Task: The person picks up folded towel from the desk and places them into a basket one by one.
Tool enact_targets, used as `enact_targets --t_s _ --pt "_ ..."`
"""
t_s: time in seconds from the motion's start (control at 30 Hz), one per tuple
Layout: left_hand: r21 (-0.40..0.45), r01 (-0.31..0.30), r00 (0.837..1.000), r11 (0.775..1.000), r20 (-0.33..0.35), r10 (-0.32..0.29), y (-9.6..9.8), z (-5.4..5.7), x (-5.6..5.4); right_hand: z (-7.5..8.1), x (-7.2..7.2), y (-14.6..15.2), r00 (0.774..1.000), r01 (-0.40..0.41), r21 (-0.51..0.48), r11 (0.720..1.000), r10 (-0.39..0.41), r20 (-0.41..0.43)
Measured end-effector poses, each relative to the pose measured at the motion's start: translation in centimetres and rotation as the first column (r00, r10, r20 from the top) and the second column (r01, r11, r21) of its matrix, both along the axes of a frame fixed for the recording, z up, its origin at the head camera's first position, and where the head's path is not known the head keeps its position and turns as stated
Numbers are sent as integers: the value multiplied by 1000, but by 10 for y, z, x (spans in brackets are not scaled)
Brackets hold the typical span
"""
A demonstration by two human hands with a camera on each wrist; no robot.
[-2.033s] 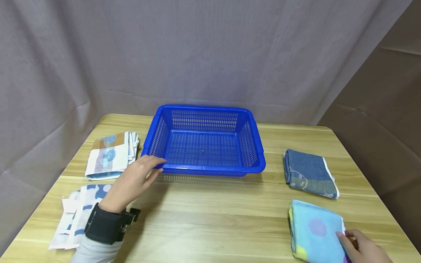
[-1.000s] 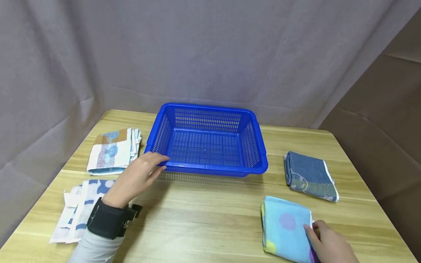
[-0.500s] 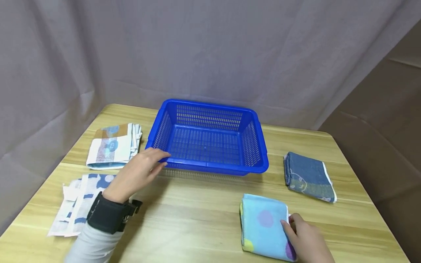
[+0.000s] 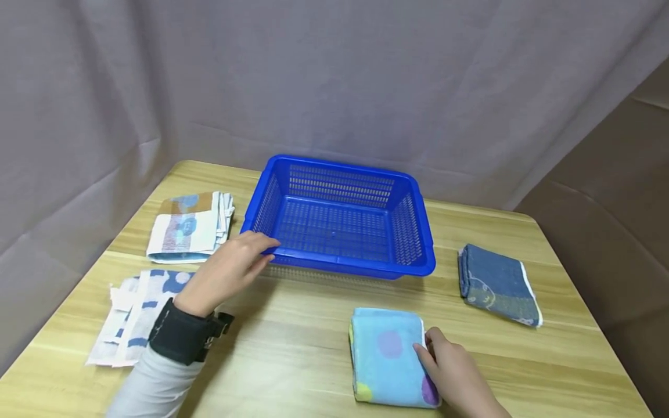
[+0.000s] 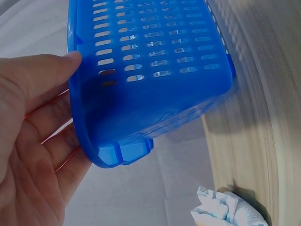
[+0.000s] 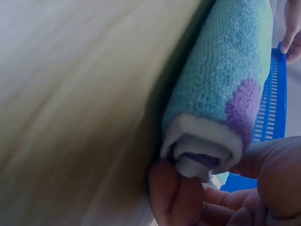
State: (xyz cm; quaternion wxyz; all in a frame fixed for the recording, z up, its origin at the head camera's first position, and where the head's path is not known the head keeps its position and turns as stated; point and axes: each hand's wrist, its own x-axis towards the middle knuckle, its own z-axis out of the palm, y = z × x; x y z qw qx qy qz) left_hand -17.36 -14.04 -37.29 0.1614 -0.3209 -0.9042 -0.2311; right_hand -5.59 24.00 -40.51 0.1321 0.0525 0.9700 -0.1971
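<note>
My left hand (image 4: pixel 226 271) grips the near left corner of the blue plastic basket (image 4: pixel 340 260). In the left wrist view the thumb (image 5: pixel 44 69) lies on one side of the basket's rim and the other fingers on the far side. Nothing lies inside the basket. My right hand (image 4: pixel 453 367) pinches the right edge of a folded light blue towel (image 4: pixel 384 357) with purple and yellow spots, in front of the basket. The right wrist view shows its rolled fold (image 6: pixel 207 136) between thumb and fingers, with a dark gap along the wooden table (image 6: pixel 80 108).
A folded dark blue towel (image 4: pixel 499 284) lies at the right of the table. On the left are a brown-and-white folded towel (image 4: pixel 185 226) and a white-and-blue one (image 4: pixel 138 316), partly behind the left forearm. Grey curtain (image 4: pixel 334 75) hangs behind.
My right hand has carried the light blue towel leftward, from the table's right side to in front of the basket. The left hand keeps its grip on the basket. The view has shifted slightly.
</note>
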Motion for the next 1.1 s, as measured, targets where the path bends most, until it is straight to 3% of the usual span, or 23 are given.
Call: enact_targets --t_s 0.73,0.97,1.1 --pt "0 20 999 1000 -34 -20 0 -1 -4 -4 -1 -53 991 -7 -95 995 -6 -134" --pt "-7 1 1000 1000 -8 -1 0 -1 -1 -7 0 -66 991 -19 -127 992 2 -134" --pt "-2 -2 1000 1000 -4 2 0 -1 -1 -8 0 -75 983 -56 -152 987 27 -184"
